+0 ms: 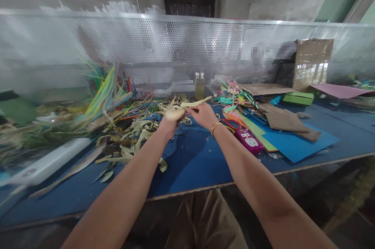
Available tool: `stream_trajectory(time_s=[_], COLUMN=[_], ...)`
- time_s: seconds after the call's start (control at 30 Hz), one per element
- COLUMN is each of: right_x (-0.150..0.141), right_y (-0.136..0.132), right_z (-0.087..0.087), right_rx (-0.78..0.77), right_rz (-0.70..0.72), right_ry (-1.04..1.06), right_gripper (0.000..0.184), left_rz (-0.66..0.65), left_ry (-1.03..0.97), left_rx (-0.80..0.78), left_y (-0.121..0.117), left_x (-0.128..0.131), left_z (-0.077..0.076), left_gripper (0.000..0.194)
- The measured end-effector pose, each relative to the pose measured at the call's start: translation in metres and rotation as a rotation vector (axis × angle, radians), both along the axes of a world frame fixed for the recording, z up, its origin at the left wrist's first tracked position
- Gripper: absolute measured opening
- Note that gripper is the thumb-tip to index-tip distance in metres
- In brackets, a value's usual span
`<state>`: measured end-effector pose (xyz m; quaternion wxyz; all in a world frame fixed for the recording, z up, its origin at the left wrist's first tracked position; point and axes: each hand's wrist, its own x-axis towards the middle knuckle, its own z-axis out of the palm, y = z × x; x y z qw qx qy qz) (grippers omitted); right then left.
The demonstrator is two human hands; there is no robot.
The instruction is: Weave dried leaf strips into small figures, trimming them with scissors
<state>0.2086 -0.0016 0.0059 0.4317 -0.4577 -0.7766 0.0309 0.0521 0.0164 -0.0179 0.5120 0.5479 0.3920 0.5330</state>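
My left hand (170, 126) is closed round a smooth, cream-coloured oval piece (175, 114), which is blurred and partly covers the fingers. Close beside it, my right hand (203, 115) wears a gold bracelet, its thumb and fingers pinched together at the oval piece's right end. What the pinch holds is too small to make out. A pale, dry leaf-like strip (195, 103) stretches just behind both hands, and I cannot tell whether they touch it. Curled pale dry strips (143, 133) lie in a heap left of my left hand.
A blue-topped table (196, 163) carries a white power strip (58, 161) and bundled coloured strips (102, 92) at left. Behind the hands stands a glass bottle (199, 86). Red-handled scissors (231, 124), a purple case (249, 141), blue paper (295, 145) and cardboard (285, 120) are right.
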Motion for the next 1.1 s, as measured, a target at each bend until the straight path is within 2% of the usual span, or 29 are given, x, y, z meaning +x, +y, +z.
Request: stream_trajectory(time_s=[0.13,0.27,0.4,0.53,0.67,0.77,0.93,1.1], right_x=[0.008,0.011,0.011,0.01,0.008,0.006,0.003,0.003], right_y=[0.003,0.008,0.011,0.009,0.005,0.003,0.003,0.006], right_z=[0.004,0.005,0.003,0.002,0.003,0.003,0.0,-0.002], right_rx=[0.058,0.142,0.108,0.042,0.012,-0.014,-0.122,-0.133], right_rz=[-0.05,-0.071,-0.027,-0.045,-0.168,-0.233,-0.158,-0.043], right_ry=[0.07,-0.077,-0.148,-0.156,-0.158,-0.165,-0.141,-0.029], right_gripper=[0.017,0.013,0.015,0.019,0.019,0.017,0.018,0.019], left_rz=[-0.156,-0.183,-0.191,-0.154,-0.1,-0.011,0.171,0.188], left_ry=[-0.093,-0.111,-0.092,-0.037,0.095,0.212,0.221,0.175], left_rx=[-0.119,-0.145,-0.123,-0.057,0.041,0.124,0.208,0.182], left_y=[-0.006,-0.007,-0.007,-0.006,-0.006,-0.008,-0.009,-0.008], left_x=[0.004,0.005,0.005,0.006,0.007,0.008,0.011,0.012], left_z=[0.0,-0.001,-0.002,-0.002,-0.001,0.001,0.0,0.0], left_gripper=[0.025,0.027,0.026,0.027,0.031,0.029,0.021,0.02])
